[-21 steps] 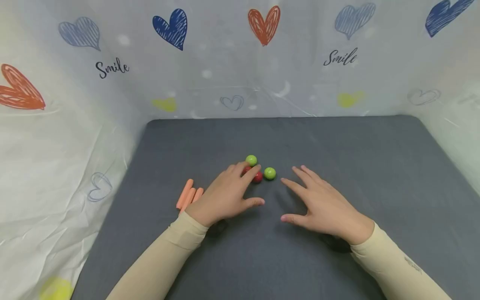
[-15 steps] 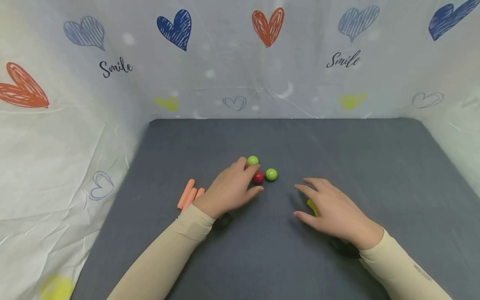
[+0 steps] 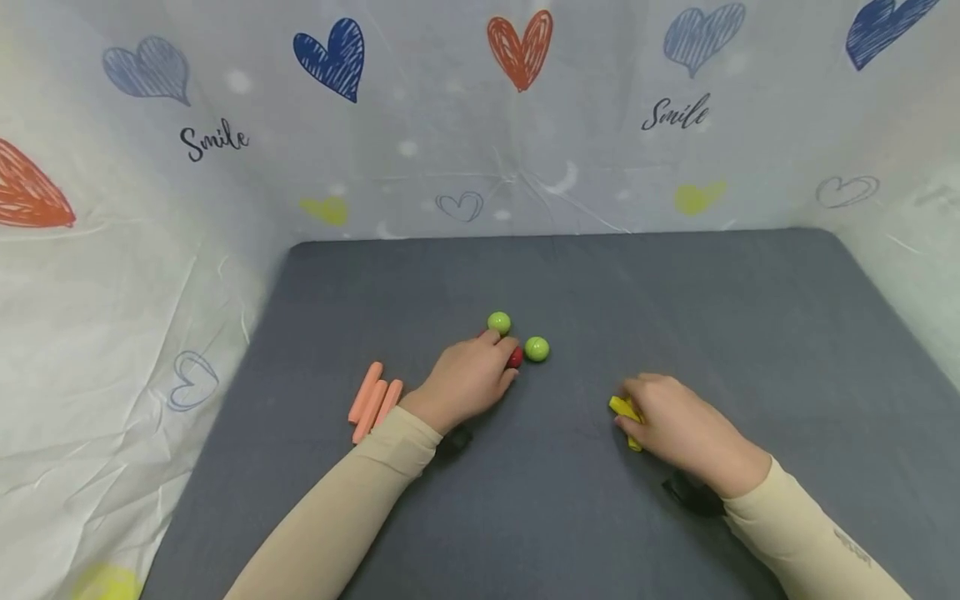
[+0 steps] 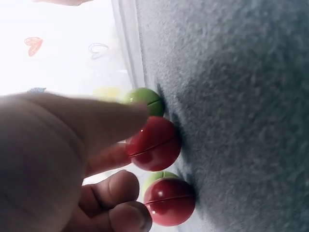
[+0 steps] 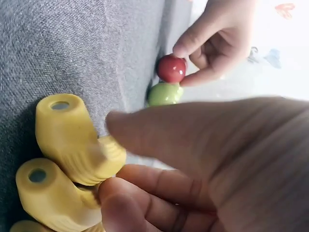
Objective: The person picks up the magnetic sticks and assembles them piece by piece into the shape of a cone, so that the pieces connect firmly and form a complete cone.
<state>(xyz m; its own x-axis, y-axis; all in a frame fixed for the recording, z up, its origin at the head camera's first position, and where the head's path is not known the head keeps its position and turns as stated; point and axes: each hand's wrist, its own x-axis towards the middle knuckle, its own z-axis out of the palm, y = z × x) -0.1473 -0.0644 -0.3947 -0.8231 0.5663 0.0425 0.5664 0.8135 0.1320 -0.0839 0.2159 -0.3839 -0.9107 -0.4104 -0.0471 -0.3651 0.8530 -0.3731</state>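
With thumb and finger, my left hand (image 3: 468,375) pinches a glossy red ball (image 4: 157,145) that has a seam round its middle. A second red ball (image 4: 170,203) lies beside its curled fingers, mostly hidden in the head view. Two green balls (image 3: 498,322) are close by, one behind the hand and one to its right. My right hand (image 3: 678,425) curls over several yellow curved pieces (image 3: 622,407), which have ridged sides and hollow round ends. Its thumb and fingers grip the upper yellow piece (image 5: 67,123); another yellow piece (image 5: 53,193) touches the fingers below.
Several orange sticks (image 3: 365,393) lie together left of my left wrist. The dark grey tabletop (image 3: 570,517) ends at the back against a white curtain (image 3: 420,125) printed with hearts. Dark wrist cameras sit under both wrists.
My right hand has moved right, lowered and curled onto the yellow pieces, which were hidden beneath it before. The left hand's spread fingers have drawn in round the red ball.
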